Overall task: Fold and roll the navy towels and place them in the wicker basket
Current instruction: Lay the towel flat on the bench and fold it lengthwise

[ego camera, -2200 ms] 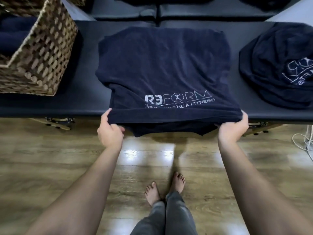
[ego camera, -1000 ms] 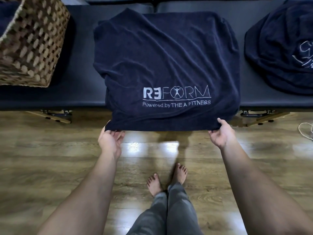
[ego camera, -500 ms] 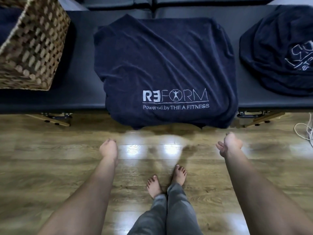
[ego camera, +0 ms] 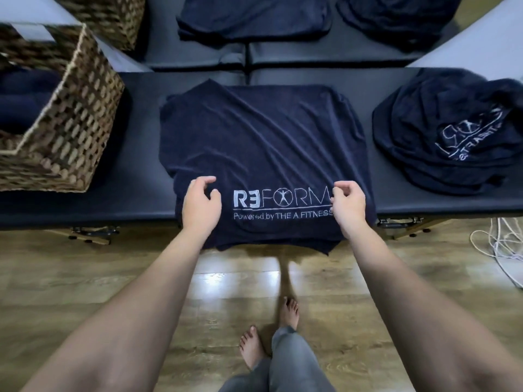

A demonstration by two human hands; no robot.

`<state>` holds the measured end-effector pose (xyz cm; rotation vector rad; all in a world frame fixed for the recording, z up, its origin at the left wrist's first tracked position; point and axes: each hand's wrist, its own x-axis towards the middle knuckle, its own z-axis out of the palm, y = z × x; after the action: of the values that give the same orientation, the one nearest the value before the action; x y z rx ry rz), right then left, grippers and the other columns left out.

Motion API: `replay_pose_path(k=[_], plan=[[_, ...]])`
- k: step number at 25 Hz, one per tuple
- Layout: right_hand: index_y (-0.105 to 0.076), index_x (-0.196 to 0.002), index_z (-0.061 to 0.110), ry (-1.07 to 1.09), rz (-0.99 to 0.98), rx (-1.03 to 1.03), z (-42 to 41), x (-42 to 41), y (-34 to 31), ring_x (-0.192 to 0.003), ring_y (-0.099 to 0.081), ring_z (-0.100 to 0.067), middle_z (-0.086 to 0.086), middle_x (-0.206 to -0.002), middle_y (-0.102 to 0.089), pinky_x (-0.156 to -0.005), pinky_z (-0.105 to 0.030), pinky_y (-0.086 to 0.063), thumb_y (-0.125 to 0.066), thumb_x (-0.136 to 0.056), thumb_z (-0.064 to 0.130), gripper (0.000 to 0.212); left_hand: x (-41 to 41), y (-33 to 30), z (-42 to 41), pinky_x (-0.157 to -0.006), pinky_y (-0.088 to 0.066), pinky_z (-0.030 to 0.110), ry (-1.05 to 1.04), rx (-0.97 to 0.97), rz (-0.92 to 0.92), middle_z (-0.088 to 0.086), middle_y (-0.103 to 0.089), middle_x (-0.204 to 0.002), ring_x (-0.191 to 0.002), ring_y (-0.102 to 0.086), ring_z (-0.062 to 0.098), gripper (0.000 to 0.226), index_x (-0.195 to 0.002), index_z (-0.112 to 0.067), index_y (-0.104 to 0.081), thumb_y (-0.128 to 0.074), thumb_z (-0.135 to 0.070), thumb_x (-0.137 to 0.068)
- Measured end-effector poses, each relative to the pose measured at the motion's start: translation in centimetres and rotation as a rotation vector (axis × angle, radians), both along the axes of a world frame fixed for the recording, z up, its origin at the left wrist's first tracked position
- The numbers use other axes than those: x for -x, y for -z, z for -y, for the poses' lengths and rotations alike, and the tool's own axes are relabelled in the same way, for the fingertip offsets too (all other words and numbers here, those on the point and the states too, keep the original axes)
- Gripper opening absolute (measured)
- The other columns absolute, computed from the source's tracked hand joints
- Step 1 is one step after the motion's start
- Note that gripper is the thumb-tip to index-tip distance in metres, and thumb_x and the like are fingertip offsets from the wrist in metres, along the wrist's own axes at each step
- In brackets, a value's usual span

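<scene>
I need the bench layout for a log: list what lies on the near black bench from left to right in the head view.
Wicker basket → left hand → right hand, both hands over the folded towel → heap of unfolded towels.

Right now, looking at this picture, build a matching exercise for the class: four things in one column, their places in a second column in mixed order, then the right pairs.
Things:
1. wicker basket
2. folded towel
3. crumpled towel pile
4. white cord

Places:
A. on the wooden floor at far right
B. middle of the bench, near edge hanging over, under both hands
C. left end of the bench
D. right end of the bench

Pairs: 1-C, 2-B, 3-D, 4-A

The left hand and right hand sit beside the towel's logo.
</scene>
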<state>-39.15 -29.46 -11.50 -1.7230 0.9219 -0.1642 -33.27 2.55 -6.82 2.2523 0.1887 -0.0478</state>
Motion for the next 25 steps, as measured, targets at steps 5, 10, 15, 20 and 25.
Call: replay_pose_path(k=[5,10,15,20,25], plan=[[-0.062,-0.090,0.033,-0.089,0.023,-0.016,1.6,-6.6,-4.9,-0.100,-0.068,-0.025,0.007,-0.100,-0.067,-0.092,-0.049,-0.057,-0.055,-0.086,0.028,0.010,-7.0,-1.8,6.6,-0.097,-0.046,0.034,0.317,-0.078,0.011,-0.013,-0.061,-0.119,-0.105,-0.058,0.012,0.026,-0.118,-0.026,-0.064,-0.053,-0.017,-0.096],[-0.063,-0.106,0.019,-0.083,-0.012,0.073,7.8,-16.9,-4.7,-0.100,-0.063,-0.019,0.003,-0.108,-0.066,-0.080,-0.023,-0.043,-0.055,-0.096,0.018,0.012,-18.1,-2.3,16.6,-0.093,-0.047,0.034,0.489,-0.110,0.014,-0.015,-0.059,-0.123,-0.099,-0.054,0.010,0.026,-0.123,-0.027,-0.061,-0.050,-0.021,-0.100],[-0.055,-0.127,0.016,-0.177,-0.326,0.291,15.1,-27.3,-1.4,-0.123,-0.049,-0.031,-0.005,-0.129,-0.058,-0.102,-0.039,-0.041,-0.059,-0.096,0.035,0.037,-31.0,0.7,28.4,-0.102,-0.045,0.039,0.613,-0.271,-0.105,-0.009,-0.053,-0.140,-0.122,-0.052,0.017,0.036,-0.138,-0.026,-0.053,-0.048,-0.025,-0.103],[-0.061,-0.097,0.013,-0.307,-0.491,-0.055,17.7,-34.9,-0.3,-0.083,-0.061,-0.023,-0.001,-0.091,-0.064,-0.075,-0.034,-0.049,-0.066,-0.086,0.061,0.049,-38.5,3.3,34.5,-0.120,-0.026,0.043,0.692,-0.507,-0.208,0.003,-0.043,-0.152,-0.141,-0.035,0.027,0.056,-0.151,-0.020,-0.039,-0.057,-0.028,-0.098],[-0.069,-0.116,0.014,-0.236,-0.498,-0.676,19.0,-37.8,-0.9,-0.083,-0.070,-0.023,-0.003,-0.095,-0.075,-0.069,-0.033,-0.056,-0.070,-0.089,0.049,0.044,-41.5,4.0,35.4,-0.090,-0.038,0.035,0.800,-0.559,-0.255,-0.005,-0.054,-0.106,-0.116,-0.041,0.023,0.013,-0.104,-0.026,-0.057,-0.057,-0.029,-0.091]])
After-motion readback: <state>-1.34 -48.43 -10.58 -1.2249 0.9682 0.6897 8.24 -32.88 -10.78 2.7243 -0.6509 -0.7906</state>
